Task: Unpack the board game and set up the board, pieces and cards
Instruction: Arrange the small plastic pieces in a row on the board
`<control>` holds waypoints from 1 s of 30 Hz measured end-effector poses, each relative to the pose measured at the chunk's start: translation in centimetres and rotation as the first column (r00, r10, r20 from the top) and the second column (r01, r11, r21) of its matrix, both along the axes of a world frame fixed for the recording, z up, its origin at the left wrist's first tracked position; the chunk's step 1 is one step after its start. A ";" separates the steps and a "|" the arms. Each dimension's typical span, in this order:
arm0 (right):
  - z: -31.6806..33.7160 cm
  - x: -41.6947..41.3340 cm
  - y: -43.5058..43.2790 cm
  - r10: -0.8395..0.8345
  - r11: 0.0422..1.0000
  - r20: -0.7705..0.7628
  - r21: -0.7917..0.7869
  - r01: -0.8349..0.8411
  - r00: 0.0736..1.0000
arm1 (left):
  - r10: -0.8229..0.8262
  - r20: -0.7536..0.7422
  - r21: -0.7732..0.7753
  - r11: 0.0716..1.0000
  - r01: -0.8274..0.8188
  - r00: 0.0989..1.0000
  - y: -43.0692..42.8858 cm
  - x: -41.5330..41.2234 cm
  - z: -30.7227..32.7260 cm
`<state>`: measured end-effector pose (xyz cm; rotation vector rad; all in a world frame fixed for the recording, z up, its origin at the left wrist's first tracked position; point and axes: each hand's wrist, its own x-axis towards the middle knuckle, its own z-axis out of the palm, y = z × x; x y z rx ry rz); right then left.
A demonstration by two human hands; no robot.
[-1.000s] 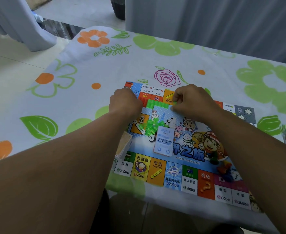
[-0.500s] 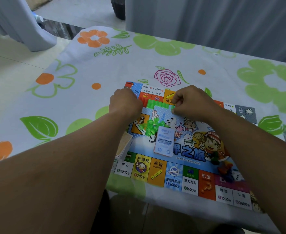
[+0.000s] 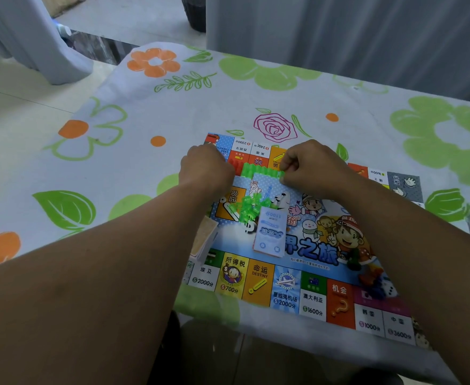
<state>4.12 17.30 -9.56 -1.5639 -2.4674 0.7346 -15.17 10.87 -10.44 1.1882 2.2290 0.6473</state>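
The board [image 3: 289, 287] lies flat on the flowered tablecloth [image 3: 144, 120] near its front edge; in the head view we see a row of green houses [image 3: 261, 172] along the far side. The right hand [image 3: 311, 168] pinches the row's right end, we judge to straighten it; the left hand [image 3: 206, 170] curls at the other end, grip hidden.

Both hands at frame centre, forearms entering from the lower corners.
Left hand [image 3: 206, 166] knuckles-up, fingers curled under, hidden; right hand [image 3: 311, 168] curled, thumb and forefinger pinching the end of the green strip [image 3: 261, 172].
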 end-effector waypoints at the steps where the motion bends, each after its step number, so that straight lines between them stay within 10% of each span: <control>1: 0.0 0.0 0.0 0.002 1.000 -0.002 -0.001 -0.002 1.000 | -0.001 0.000 0.002 1.000 0.001 1.000 0.0 0.0 0.0; 30: 0.4 1.0 -0.1 0.041 0.997 -0.030 -0.058 -0.043 0.999 | 0.002 -0.006 0.006 1.000 -0.002 1.000 0.1 0.1 -0.3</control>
